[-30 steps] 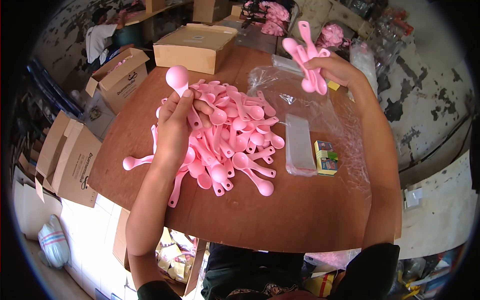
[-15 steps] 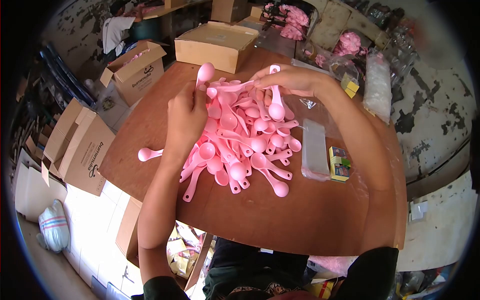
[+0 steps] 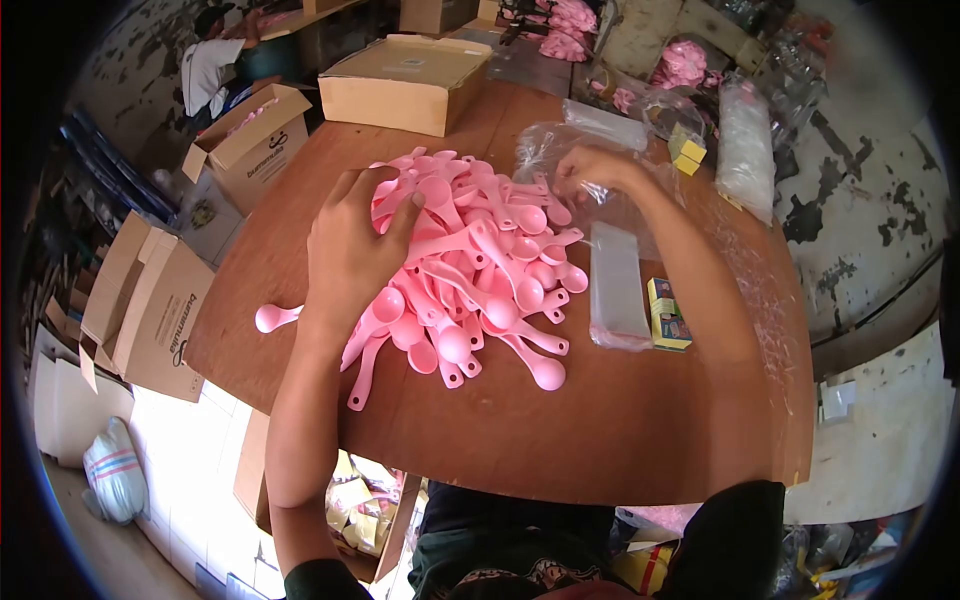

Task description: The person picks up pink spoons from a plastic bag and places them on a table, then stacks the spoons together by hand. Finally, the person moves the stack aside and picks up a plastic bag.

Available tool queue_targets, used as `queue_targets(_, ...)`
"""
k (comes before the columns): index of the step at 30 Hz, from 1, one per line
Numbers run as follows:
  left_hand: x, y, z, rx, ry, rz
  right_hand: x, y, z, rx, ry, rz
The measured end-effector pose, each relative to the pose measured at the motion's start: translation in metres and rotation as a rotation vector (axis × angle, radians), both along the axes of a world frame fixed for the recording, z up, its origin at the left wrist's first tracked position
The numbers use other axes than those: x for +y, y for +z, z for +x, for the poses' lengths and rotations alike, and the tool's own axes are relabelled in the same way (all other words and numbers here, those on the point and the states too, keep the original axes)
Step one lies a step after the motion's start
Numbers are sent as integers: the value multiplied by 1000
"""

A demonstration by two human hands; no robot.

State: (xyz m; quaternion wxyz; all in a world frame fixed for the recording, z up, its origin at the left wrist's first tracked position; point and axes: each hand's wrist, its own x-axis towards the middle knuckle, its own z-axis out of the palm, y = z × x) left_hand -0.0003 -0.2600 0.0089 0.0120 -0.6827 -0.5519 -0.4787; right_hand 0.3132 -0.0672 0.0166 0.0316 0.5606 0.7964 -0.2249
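Pink plastic scoops [image 3: 480, 260] lie heaped in the middle of a round brown table [image 3: 600, 420], and the left hand [image 3: 350, 250] rests palm down on the near left side of the heap. Its fingers [image 3: 400, 215] are spread and slightly curled over the scoops; whether they grip any one of them cannot be told, since the palm hides what lies beneath. One scoop [image 3: 275, 317] lies alone at the table's left edge, just apart from the heap.

The right hand [image 3: 590, 170] is at the far side of the heap, its fingers bent down onto a clear plastic bag [image 3: 545, 150] that lies crumpled there, touching the heap's far edge. The fingertips are hidden in the folds, so it is unclear whether they pinch the film or only press on it.

Just right of the heap lies a flat stack of clear sleeves [image 3: 615, 285], with a small yellow packet [image 3: 667, 315] beside it. A closed carton [image 3: 410, 80] stands at the far edge of the table. On the floor to the left are open cartons [image 3: 150, 300], and a person [image 3: 210, 60] is bent over work at the far left.
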Motion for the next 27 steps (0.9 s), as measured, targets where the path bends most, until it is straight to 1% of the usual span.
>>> queue_targets(2, 0, -1, 0, 4, -2, -4, -9, -10, -11, -24, -8, -38)
queue_targets(4, 1, -2, 1, 22, 6, -43, -10, -22, -12, 66, -36, 71)
queue_targets(6, 1, -3, 2, 24, -5, -29, -12, -22, -5, 98, -45, 90)
queue_targets(8, 2, -2, 3, 22, -14, -12, -15, -16, 5, -4, 59, 235)
queue_targets(11, -1, 2, 4, 13, -7, -18, -64, 24, 28, 114, -25, 427)
queue_targets(13, -1, 3, 4, 11, -14, -18, -92, 41, 47, 314, -104, 419)
queue_targets(15, -5, 8, 8, 2, -21, -40, -132, 46, 58, 536, -88, 672)
queue_targets(16, -7, 10, 10, -1, -27, -42, -148, 47, 65, 531, -93, 671)
queue_targets(18, -8, 11, 12, 19, -42, -32, -171, 47, 81, 396, 292, 1239)
queue_targets(19, -8, 10, 13, 18, -59, -31, -177, 43, 91, 390, 290, 1234)
queue_targets(20, -8, 10, 15, 14, -62, -34, -182, 40, 100, 302, 337, 1295)
queue_targets(21, -9, 11, 17, 12, -64, -52, -181, 38, 110, 216, 383, 1355)
queue_targets(22, -9, 12, 18, 11, -65, -70, -175, 38, 120, 214, 382, 1353)
queue_targets(24, -7, 12, 17, 34, -69, -67, -150, 38, 139, 85, 346, 1395)
queue_targets(26, -5, 12, 16, 69, -44, -88, -90, 34, 161, 169, 185, 1408)
queue_targets(27, -4, 11, 15, 78, -39, -83, -41, 35, 181, 127, 139, 1372)
